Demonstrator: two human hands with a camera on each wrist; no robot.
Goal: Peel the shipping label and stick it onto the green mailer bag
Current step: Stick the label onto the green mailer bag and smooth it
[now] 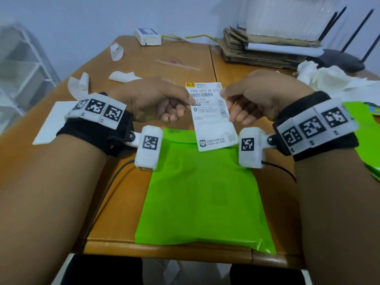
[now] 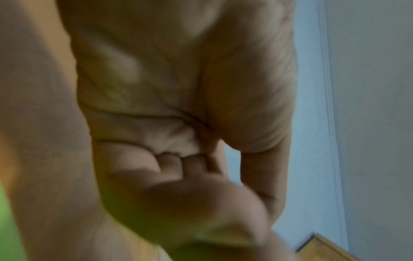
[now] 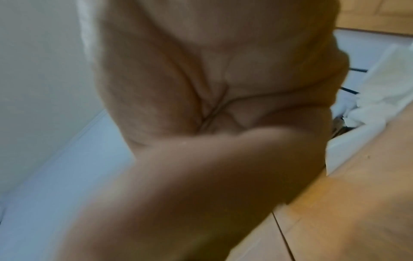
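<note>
A white shipping label (image 1: 211, 118) with barcodes hangs above the far edge of the green mailer bag (image 1: 201, 194), which lies flat on the wooden table (image 1: 273, 204) near its front edge. My left hand (image 1: 185, 101) pinches the label's upper left edge and my right hand (image 1: 226, 94) pinches its upper right edge. The label's lower end overlaps the bag's top edge in the head view. Both wrist views are blurred and show only palms and curled fingers (image 2: 192, 199); the label is not visible there.
Curled white backing papers (image 1: 79, 85) and scraps (image 1: 123, 76) lie at the left. A white box (image 1: 147, 37) sits at the far edge. Flattened cardboard (image 1: 261, 50), a black router (image 1: 339, 58) and crumpled white paper (image 1: 329, 79) are at the right, with more green bags (image 1: 364, 128).
</note>
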